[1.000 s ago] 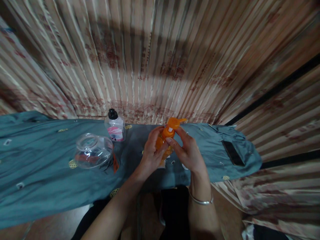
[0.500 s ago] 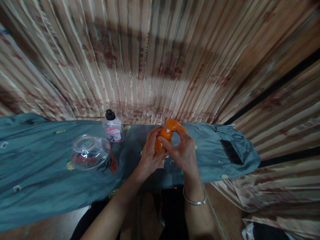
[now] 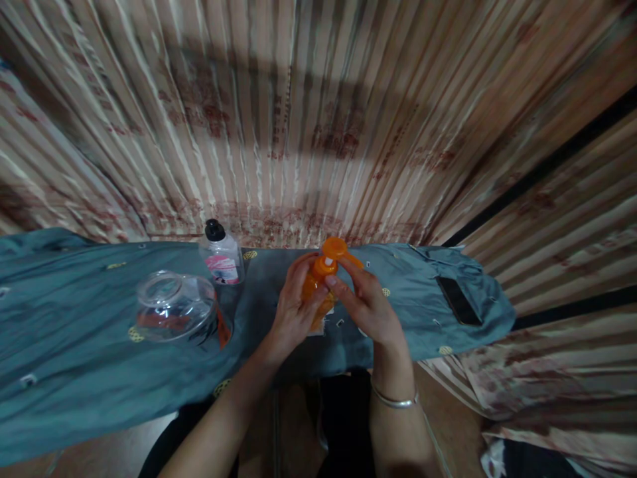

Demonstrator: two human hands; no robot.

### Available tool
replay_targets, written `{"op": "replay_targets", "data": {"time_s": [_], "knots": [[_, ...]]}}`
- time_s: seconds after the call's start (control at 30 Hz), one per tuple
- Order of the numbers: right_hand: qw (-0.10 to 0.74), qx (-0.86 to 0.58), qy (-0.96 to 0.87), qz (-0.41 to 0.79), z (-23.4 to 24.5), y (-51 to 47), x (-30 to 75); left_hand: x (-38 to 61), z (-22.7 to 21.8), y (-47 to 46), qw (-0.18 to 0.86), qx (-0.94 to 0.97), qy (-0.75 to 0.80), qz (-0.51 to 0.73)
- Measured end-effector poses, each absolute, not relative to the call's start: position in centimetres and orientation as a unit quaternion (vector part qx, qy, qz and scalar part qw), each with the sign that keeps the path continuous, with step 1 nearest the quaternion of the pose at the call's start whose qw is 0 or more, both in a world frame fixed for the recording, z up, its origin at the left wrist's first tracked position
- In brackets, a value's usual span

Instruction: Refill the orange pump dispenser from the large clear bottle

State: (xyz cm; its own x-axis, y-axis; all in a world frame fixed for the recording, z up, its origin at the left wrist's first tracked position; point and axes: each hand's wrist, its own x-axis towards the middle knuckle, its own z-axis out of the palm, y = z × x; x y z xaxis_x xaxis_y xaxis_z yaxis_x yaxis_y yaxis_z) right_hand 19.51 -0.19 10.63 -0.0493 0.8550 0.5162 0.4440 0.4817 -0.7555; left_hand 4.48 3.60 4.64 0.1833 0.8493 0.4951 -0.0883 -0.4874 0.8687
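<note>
An orange pump bottle [image 3: 314,289] stands on the cloth-covered table in front of me, partly covered by my fingers. My left hand [image 3: 293,309] is wrapped round its body from the left side. With thumb and forefinger at the collar just under the orange pump head [image 3: 335,247], my right hand [image 3: 371,302] grips the top from the right; its other fingers are partly hidden. A pale stem shows between head and collar. The pump's spout points to the right, behind my right forefinger.
A clear bottle with a black cap and pink label [image 3: 221,264] stands to the left. Nearer me is a clear plastic container [image 3: 176,309]. A dark flat object [image 3: 458,301] lies on the blue-green cloth [image 3: 74,358] at right. A patterned curtain [image 3: 298,119] hangs behind.
My right thumb and forefinger have shifted slightly about the pump collar, and the right wrist has moved a little to the right. My left hand keeps its hold on the bottle.
</note>
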Motion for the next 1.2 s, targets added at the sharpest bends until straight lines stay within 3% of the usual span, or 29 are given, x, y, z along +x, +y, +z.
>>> {"op": "replay_targets", "data": {"time_s": [0.23, 0.47, 0.7, 0.93, 1.2], "knots": [[0.531, -0.569, -0.618, 0.111, 10.2, -0.2, 18.0, 4.4, 4.0, 3.8, 0.417, 0.658, 0.267, 0.567], [0.496, -0.481, -0.698, 0.188, 10.1, -0.3, 19.4, 4.3, 4.0, 3.8, 0.403, 0.667, 0.269, 0.566], [0.520, -0.572, -0.627, 0.097, 10.0, -0.2, 18.2, 4.4, 3.5, 3.9, 0.396, 0.665, 0.258, 0.578], [0.512, -0.475, -0.691, 0.188, 10.0, -0.2, 19.1, 4.0, 3.9, 3.9, 0.398, 0.673, 0.267, 0.564], [0.549, -0.543, -0.622, 0.129, 9.6, 0.0, 18.1, 3.9, 3.6, 4.0, 0.395, 0.673, 0.267, 0.565]]}}
